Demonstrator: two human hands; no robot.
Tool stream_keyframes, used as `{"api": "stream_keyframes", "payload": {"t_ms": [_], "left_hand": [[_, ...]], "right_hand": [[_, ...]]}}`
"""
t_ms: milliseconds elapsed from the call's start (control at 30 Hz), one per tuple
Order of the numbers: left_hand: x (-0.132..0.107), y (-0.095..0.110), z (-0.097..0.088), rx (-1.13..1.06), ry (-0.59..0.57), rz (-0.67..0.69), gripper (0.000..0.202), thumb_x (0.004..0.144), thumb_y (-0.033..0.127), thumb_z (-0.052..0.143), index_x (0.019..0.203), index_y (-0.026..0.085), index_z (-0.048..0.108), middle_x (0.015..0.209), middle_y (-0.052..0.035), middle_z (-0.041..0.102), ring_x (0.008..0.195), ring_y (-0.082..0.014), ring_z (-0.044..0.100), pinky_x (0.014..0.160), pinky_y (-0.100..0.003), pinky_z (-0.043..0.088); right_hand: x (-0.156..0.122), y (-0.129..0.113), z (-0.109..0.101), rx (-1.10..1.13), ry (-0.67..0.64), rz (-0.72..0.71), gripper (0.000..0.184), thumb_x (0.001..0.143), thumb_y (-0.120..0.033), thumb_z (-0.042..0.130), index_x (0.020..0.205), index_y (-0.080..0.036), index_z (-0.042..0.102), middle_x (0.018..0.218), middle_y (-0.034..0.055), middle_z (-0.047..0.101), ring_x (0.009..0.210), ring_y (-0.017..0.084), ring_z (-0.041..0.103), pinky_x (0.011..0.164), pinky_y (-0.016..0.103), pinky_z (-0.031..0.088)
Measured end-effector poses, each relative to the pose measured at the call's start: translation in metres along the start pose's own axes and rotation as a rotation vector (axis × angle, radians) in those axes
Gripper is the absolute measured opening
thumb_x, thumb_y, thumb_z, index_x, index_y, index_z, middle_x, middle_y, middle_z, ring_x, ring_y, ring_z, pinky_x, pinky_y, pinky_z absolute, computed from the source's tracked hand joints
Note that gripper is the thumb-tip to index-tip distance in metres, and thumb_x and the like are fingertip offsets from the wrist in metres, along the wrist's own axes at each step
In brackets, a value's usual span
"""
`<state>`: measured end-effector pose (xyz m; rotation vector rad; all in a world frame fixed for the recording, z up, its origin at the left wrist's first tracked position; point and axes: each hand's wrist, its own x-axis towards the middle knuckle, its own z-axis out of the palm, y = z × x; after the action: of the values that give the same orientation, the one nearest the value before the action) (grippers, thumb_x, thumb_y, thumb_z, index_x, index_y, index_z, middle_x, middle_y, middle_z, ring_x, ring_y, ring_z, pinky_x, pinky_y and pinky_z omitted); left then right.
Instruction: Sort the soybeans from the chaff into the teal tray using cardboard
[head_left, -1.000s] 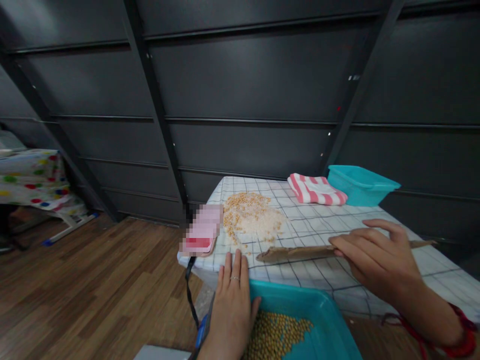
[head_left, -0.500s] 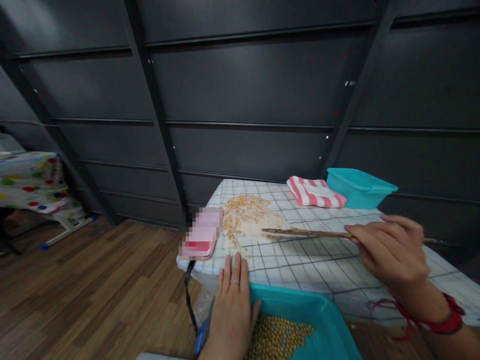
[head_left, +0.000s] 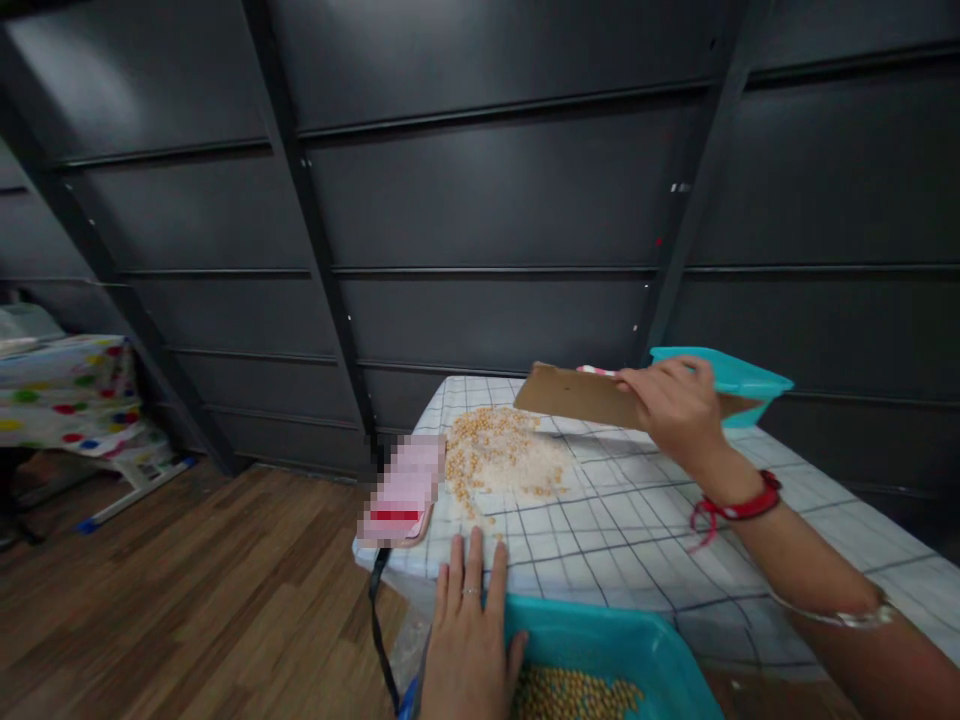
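Note:
My right hand (head_left: 679,410) grips a flat strip of brown cardboard (head_left: 574,397), raised above the far part of the table. Below and left of it, yellow soybeans (head_left: 480,428) lie mixed with a spread of white rice (head_left: 529,462) on the checked cloth (head_left: 600,530). My left hand (head_left: 471,620) lies flat with fingers stretched out, over the left rim of a teal basin (head_left: 600,612) at the table's near edge. Inside this basin are many soybeans (head_left: 577,692). The thumb reaches over the basin's inner side.
A pink phone (head_left: 405,490), partly pixelated, lies at the table's left edge with a black strap (head_left: 379,620) hanging down. A second teal basin (head_left: 739,372) stands at the back right. A striped towel (head_left: 596,371) is mostly hidden by the cardboard. Dark panelled wall (head_left: 480,200) behind.
My right hand has lifted the cardboard and carried it away from me, turning its broad face into view. It now covers most of the striped towel. My left hand stays at the basin.

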<state>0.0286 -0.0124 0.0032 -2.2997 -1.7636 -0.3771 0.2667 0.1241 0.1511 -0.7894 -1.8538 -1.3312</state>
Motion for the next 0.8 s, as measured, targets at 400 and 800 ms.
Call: {"api": "stream_keyframes", "payload": {"t_ms": [400,800], "left_hand": [[0.005,0.0,0.009,-0.086,-0.059,-0.014,0.072,0.063,0.02,0.049,0.133,0.018,0.032,0.14,-0.0144,0.028,0.125,-0.0381,0.026,0.094,-0.055,0.036],[0.007,0.004,0.017,-0.051,-0.034,-0.044,0.074,0.06,0.016,0.053,0.131,0.02,0.034,0.138,-0.0126,0.031,0.124,-0.038,0.029,0.094,-0.056,0.036]], "right_hand": [[0.008,-0.025,0.087,0.14,-0.148,0.019,0.033,0.084,-0.037,0.049,0.111,-0.017,0.049,0.112,0.0075,0.051,0.094,0.018,0.053,0.078,0.039,0.046],[-0.003,-0.017,0.07,0.273,-0.076,-0.036,0.032,0.084,-0.036,0.049,0.11,-0.017,0.05,0.109,0.0068,0.053,0.091,0.017,0.054,0.076,0.038,0.047]]}}
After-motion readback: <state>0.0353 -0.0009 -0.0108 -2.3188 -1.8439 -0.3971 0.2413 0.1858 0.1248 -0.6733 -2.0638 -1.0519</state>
